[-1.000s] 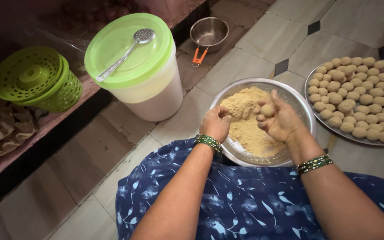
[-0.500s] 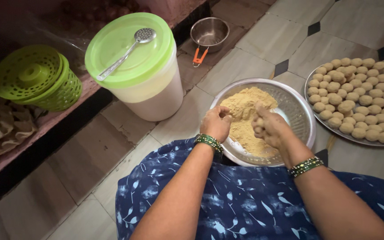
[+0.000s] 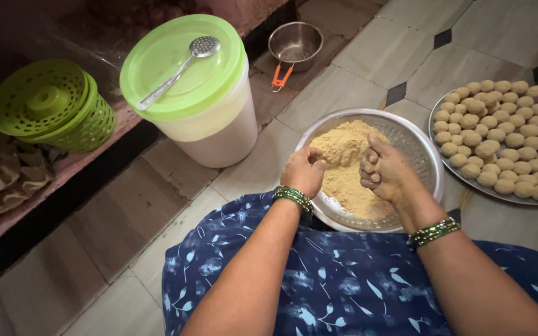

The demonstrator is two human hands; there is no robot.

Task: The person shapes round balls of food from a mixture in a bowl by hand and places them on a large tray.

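Observation:
A steel bowl (image 3: pixel 421 149) on the tiled floor holds a heap of yellow-brown flour mixture (image 3: pixel 344 155). My left hand (image 3: pixel 304 171) rests at the bowl's near-left rim, its fingers curled against the heap. My right hand (image 3: pixel 386 169) is over the middle of the bowl, clenched into a fist around a lump of the mixture. Green bangles circle both wrists. To the right, a steel plate (image 3: pixel 446 167) carries several rows of rolled balls (image 3: pixel 499 140).
A white tub with a green lid (image 3: pixel 188 87) stands left of the bowl, a perforated steel spoon (image 3: pixel 179 67) lying on it. A green plastic basket (image 3: pixel 54 106) sits on a ledge at the left. A small steel pan with an orange handle (image 3: pixel 294 43) is behind.
My right hand has shifted from holding a ball up over the heap to squeezing the mixture in a fist over the bowl. The left hand has stayed at the rim.

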